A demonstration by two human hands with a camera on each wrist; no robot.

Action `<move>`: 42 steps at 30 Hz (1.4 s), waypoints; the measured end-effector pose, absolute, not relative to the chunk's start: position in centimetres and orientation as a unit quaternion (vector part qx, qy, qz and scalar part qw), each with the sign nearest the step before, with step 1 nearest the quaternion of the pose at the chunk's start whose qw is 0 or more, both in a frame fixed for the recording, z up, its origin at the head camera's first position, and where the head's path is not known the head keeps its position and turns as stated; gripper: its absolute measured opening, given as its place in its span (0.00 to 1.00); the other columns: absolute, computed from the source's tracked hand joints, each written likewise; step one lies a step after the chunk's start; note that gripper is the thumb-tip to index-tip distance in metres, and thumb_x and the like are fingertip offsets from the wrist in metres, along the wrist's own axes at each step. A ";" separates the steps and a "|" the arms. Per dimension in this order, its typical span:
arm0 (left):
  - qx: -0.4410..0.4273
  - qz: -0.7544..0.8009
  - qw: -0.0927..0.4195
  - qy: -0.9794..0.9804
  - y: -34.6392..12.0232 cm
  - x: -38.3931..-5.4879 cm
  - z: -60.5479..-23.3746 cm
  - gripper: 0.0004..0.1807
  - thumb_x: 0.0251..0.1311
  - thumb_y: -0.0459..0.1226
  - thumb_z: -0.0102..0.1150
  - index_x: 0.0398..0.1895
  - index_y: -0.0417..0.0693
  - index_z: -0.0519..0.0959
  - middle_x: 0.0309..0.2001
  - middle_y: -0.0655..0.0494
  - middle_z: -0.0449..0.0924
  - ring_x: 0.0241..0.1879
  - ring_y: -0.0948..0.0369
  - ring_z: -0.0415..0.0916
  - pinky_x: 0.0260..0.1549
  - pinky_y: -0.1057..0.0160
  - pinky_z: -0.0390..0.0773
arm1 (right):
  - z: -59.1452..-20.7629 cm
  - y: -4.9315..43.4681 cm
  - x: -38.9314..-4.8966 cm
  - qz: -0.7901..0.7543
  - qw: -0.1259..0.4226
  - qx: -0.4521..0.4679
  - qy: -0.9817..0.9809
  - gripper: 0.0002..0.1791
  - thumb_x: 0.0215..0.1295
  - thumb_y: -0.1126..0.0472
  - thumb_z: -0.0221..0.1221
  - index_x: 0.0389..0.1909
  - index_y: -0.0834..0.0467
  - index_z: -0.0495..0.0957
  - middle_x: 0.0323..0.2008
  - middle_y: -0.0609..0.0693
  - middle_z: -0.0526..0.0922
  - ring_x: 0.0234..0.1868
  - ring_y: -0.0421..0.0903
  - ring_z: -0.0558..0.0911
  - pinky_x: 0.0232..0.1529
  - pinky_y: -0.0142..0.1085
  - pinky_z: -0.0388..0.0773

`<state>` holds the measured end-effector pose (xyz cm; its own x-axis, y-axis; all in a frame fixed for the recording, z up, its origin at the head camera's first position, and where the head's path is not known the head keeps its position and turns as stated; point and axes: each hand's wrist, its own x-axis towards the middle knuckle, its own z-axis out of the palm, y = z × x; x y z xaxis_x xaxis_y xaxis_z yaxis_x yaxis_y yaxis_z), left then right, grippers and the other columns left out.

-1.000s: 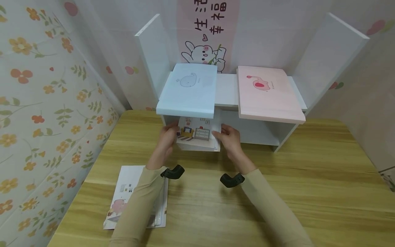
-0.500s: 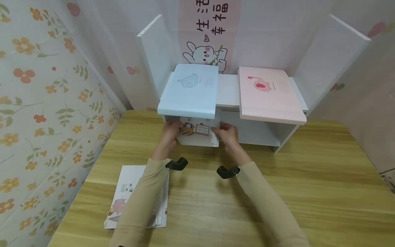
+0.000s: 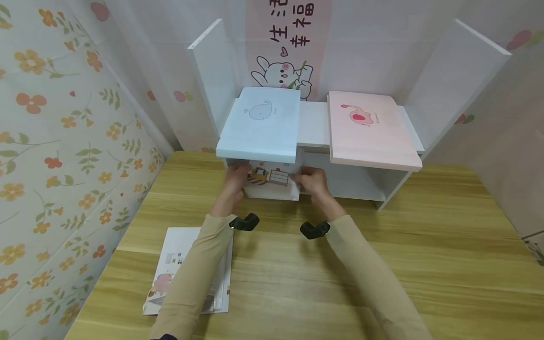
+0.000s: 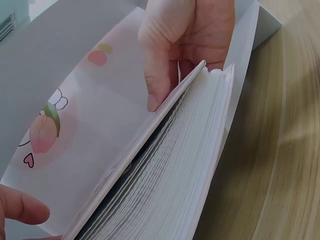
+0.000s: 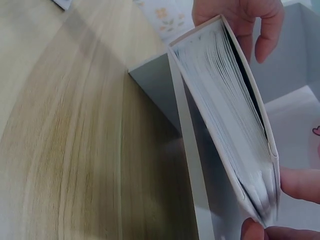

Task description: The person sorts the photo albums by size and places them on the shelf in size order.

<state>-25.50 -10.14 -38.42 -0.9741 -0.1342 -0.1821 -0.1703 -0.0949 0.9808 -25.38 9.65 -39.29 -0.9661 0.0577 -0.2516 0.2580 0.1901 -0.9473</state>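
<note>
A thick photo album [image 3: 274,191], its cover printed with an armchair and a chest of drawers, sits partly inside the lower left bay of the white shelf [image 3: 313,123]. My left hand [image 3: 234,182] grips its left end and my right hand [image 3: 313,181] pinches its right end. In the left wrist view, the right thumb lies on the upper cover and the page edges [image 4: 200,107] face out. From the right wrist side, my left hand [image 5: 237,20] holds the far corner. The blue whale-print album [image 3: 261,123] overhangs above, hiding the held album's back part.
A pink elephant-print album [image 3: 371,125] overhangs the shelf's top at right. Two tall white side panels [image 3: 456,80] rise at the shelf's ends. Another printed album [image 3: 170,264] lies on the wooden table [image 3: 272,283] at front left, partly under the left sleeve.
Both hands have pushed the held album farther back into the shelf bay, so less of it sticks out. The other albums have stayed in place.
</note>
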 end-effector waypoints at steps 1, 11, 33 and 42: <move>-0.115 0.728 0.011 0.676 -10.1 -25.6 -38.4 0.23 0.64 0.31 0.45 0.62 0.30 0.64 0.63 0.41 0.60 0.61 0.52 0.57 0.63 0.56 0.58 | -39.3 9.6 -25.5 -0.626 0.082 0.102 0.769 0.33 0.59 0.62 0.61 0.63 0.70 0.63 0.61 0.63 0.68 0.53 0.55 0.75 0.54 0.43 0.73; -0.135 0.712 0.012 0.689 -9.9 -26.3 -38.2 0.17 0.63 0.32 0.46 0.52 0.29 0.71 0.54 0.44 0.65 0.47 0.56 0.60 0.47 0.60 0.66 | -39.4 9.4 -26.1 -0.610 0.094 0.093 0.781 0.33 0.60 0.62 0.60 0.63 0.73 0.62 0.65 0.66 0.62 0.64 0.58 0.65 0.62 0.46 0.65; -0.121 0.715 0.015 0.689 -9.9 -26.6 -38.3 0.23 0.61 0.31 0.48 0.60 0.31 0.67 0.61 0.41 0.62 0.56 0.52 0.60 0.57 0.56 0.62 | -39.1 8.1 -26.6 -0.541 0.093 0.086 0.832 0.31 0.61 0.56 0.58 0.59 0.73 0.67 0.64 0.64 0.64 0.64 0.57 0.64 0.61 0.47 0.67; -0.121 0.700 0.013 0.704 -9.8 -26.7 -38.2 0.13 0.61 0.30 0.45 0.46 0.29 0.71 0.49 0.44 0.64 0.43 0.53 0.59 0.39 0.62 0.62 | -38.4 7.8 -26.9 -0.509 0.116 0.091 0.848 0.33 0.64 0.53 0.54 0.61 0.73 0.64 0.62 0.65 0.65 0.61 0.57 0.67 0.60 0.48 0.67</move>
<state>-26.75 -9.78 -38.19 -0.9702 -0.1528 -0.1883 -0.1892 -0.0085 0.9819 -26.89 7.76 -38.44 -0.9565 0.0359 -0.2896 0.2725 0.4655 -0.8421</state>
